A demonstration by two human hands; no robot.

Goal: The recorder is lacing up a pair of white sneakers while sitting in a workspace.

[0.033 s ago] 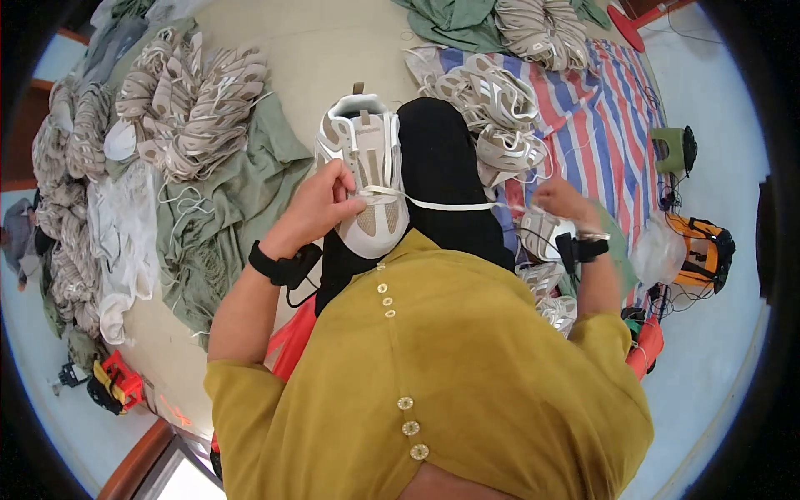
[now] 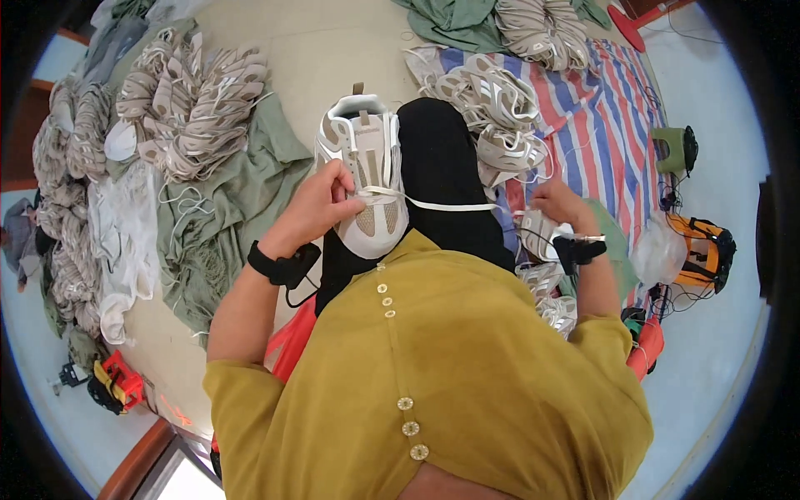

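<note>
A white and beige sneaker point(image 2: 362, 154) rests upright on my black-trousered left thigh, its toe toward me. My left hand point(image 2: 321, 204) is closed at the side of its forefoot, thumb over the upper beside the lowest lacing. From there a flat cream shoelace point(image 2: 450, 206) runs rightward across my other thigh. My right hand point(image 2: 562, 202) is closed out to the right, with the lace leading toward its fingertips; the last stretch of lace is hard to make out. Beneath that hand lies another pale sneaker point(image 2: 540, 232).
Loose sneaker uppers point(image 2: 504, 100) lie on a striped sheet point(image 2: 612, 125) at the right. Bundled uppers point(image 2: 196, 108) are heaped on green cloth point(image 2: 267, 150) at the left. A green stool point(image 2: 669, 150) and an orange-black bag point(image 2: 698, 252) stand near the right wall.
My right hand and wrist, blurred before, now show more sharply and have shifted slightly. The left hand and the sneaker on my thigh stay put.
</note>
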